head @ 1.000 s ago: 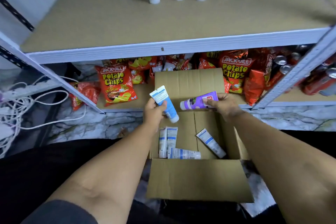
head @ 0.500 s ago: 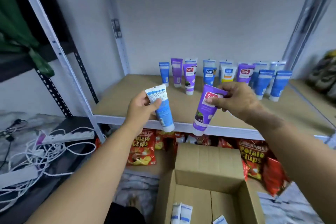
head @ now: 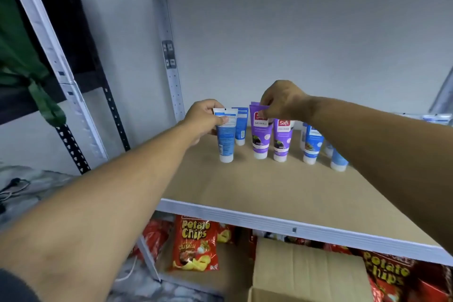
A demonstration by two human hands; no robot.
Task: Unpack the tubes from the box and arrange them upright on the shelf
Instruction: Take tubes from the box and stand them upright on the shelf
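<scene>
Both arms stretched up from bottom of frame to mid-frame, over the shelf (head: 245,189). Left hand (head: 204,119) at centre-left, fingers and thumb curled round the crimped top of a blue tube (head: 226,138), thumb across the front label. Tube upright, white cap down, touching or just above the board; cannot tell which. Second blue tube (head: 241,127) just behind and right of it, standing cap down.

Right hand (head: 282,100) just right of centre, fingertips pinching the top edge of a purple tube (head: 261,137). Tube upright, cap at board level, contact not clear. Another purple tube (head: 282,140) right beside it, standing on its cap, close or touching at the shoulders. Further right: row of blue and white tubes (head: 312,144), caps down, partly hidden behind the right forearm. More tube tops at far right edge, blurred.

Shelf board tan, white metal front rail running from centre-left down to lower right. White perforated uprights at left and centre-back, grey wall behind.

Below the shelf, bottom of frame: red chip bags (head: 195,245) on the lower level, more at bottom right. Open cardboard box (head: 301,274) at bottom centre-right, flap up, inside out of view. Green cloth (head: 22,61) hanging at upper left. Cables (head: 12,186) at left edge, low.
</scene>
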